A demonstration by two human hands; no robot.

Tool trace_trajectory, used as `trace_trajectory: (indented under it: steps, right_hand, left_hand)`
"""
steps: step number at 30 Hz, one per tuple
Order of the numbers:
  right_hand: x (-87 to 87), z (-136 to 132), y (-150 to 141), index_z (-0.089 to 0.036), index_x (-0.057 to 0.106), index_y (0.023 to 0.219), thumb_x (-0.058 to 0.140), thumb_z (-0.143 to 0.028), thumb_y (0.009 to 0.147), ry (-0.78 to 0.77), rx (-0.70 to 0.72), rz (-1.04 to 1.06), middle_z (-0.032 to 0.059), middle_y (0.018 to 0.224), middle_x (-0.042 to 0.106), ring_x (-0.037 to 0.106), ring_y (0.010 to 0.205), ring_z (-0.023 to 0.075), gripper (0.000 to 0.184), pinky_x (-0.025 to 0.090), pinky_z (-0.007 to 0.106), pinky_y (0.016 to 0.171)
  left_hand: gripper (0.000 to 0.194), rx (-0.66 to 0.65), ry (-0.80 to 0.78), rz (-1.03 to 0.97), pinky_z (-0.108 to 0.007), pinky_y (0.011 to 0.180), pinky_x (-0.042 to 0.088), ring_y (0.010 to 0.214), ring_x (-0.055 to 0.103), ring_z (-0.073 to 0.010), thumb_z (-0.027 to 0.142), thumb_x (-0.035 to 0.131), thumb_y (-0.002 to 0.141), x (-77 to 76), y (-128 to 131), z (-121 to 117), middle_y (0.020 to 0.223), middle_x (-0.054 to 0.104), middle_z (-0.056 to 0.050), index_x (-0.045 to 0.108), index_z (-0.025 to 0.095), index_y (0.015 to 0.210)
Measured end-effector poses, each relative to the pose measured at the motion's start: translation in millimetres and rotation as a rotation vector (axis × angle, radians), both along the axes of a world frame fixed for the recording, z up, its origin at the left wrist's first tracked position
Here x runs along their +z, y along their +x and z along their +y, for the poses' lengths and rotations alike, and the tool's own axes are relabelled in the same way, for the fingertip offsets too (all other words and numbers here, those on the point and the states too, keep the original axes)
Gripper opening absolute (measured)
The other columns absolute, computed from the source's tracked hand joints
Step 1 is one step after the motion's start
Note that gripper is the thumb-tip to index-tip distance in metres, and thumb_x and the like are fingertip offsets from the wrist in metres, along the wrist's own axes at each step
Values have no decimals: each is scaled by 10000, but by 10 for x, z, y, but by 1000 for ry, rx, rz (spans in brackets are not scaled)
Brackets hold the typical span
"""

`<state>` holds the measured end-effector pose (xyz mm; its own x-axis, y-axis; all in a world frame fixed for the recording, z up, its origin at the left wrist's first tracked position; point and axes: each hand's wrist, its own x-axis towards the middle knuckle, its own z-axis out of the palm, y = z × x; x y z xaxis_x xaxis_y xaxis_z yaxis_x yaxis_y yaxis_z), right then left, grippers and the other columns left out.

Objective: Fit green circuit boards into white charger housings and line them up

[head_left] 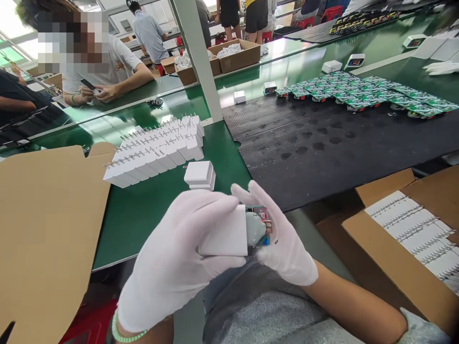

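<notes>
My left hand [175, 248], in a white glove, is closed around a white plastic charger housing [225, 234]. A circuit board [257, 229] with grey potting and small coloured components sticks out of the housing's right end. Against that board lies my right hand [283, 239], gloved too, its fingers curled round the far side and gripping it. Just beyond my hands, two white housings [199, 174] sit on the green bench. Behind them to the left stand several rows of white housings [158, 150] with metal prongs.
Circuit boards [358, 91] lie in rows on a black mat [315, 153]. An open carton [380, 243] of housings stands at right, a cardboard flap [46, 229] at left. A post [199, 57] rises behind the bench. A co-worker [103, 67] sits across.
</notes>
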<state>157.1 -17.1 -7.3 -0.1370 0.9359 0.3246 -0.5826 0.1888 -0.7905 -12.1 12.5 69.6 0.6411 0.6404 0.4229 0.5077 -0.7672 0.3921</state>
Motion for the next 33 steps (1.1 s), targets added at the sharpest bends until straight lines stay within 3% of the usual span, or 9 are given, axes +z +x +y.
trace_trajectory:
  steps: [3,7,11,14,18,22,29,33]
  right_hand:
    - [20,-49,53,-430,501,1304,788,-384,731,26,-39,-18,-57,1367,555,492,1286,192,642,426,367,1064]
    - [164,-122,166,-412,553,1269,754,-385,763,64,-96,-157,-53,1309,603,572,1202,197,545,480,325,1016]
    - [299,-131,287,-397,532,1301,786,-265,747,142,-25,-290,-49,1295,611,599,1162,181,624,501,273,984]
    - [326,-110,332,-389,516,1321,810,-217,716,185,-1,-305,-36,1315,598,584,1186,210,695,499,314,1000]
    - [327,-108,309,-378,512,1332,792,-256,737,197,5,-309,-38,1322,594,570,1204,204,668,480,298,1021]
    - [320,-125,251,-377,530,1314,741,-355,779,184,-56,-284,-59,1311,601,566,1208,171,575,449,271,1044]
    - [242,-99,259,-335,544,1313,843,-249,684,237,-74,-303,-43,1302,612,566,1203,154,702,430,205,1035]
    - [222,-110,252,-348,548,1302,835,-256,693,200,-68,-216,-40,1302,612,579,1189,182,680,455,263,1032]
  left_hand:
    - [603,51,-131,-193,-357,904,498,1070,542,-239,380,767,741,-183,-30,-39,1184,554,-66,488,270,1264]
    - [568,50,-142,-303,-382,909,499,1083,531,-252,283,764,748,-309,-22,-85,1156,559,-68,502,268,1252]
    - [559,37,-100,-342,-393,906,500,1083,525,-256,204,758,735,-322,-24,-115,1119,563,-62,518,269,1235]
    - [584,25,-101,-365,-400,926,488,1100,516,-256,185,762,727,-327,-27,-132,1129,565,-59,512,273,1247]
    - [590,38,-117,-368,-397,928,484,1106,507,-254,197,779,716,-336,-19,-147,1126,561,-60,519,267,1240]
    - [566,20,-150,-418,-382,898,498,1077,512,-247,319,794,718,-354,-1,-135,1119,554,-69,544,248,1220]
    - [585,12,-145,-422,-372,902,487,1058,514,-241,380,800,707,-383,0,-133,1116,555,-67,550,237,1216]
    - [586,-4,-178,-437,-353,919,475,1075,504,-236,360,792,720,-379,11,-141,1133,547,-72,541,224,1231]
